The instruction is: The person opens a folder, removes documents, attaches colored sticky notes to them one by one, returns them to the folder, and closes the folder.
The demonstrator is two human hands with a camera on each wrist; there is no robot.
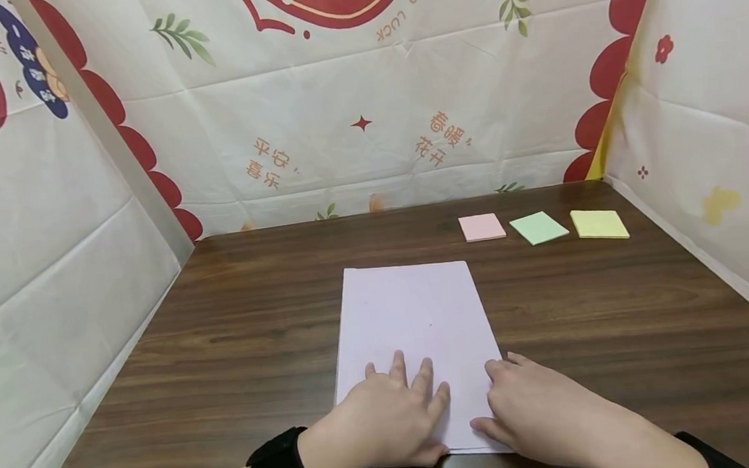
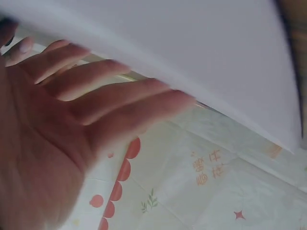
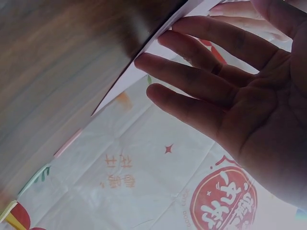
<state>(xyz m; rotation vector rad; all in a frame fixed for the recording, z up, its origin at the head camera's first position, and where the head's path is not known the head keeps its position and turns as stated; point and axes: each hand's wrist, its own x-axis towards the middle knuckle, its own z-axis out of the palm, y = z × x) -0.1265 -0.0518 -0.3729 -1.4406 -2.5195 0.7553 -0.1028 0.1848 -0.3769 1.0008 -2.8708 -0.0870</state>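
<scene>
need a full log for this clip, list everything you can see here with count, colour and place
paper: 1 sheet or thin stack, pale lilac-white, centre of table, near edge under both hands
pink pad: 1, pink, far right of table, leftmost of three
green pad: 1, mint green, middle of the three
yellow pad: 1, yellow, rightmost of the three
table: 1, dark brown wood grain
cloth: cream with red and orange print, hung on three sides
wristband: 1, black, left wrist
left hand: 1, fingers straight, flat on paper
right hand: 1, resting on paper's right edge
</scene>
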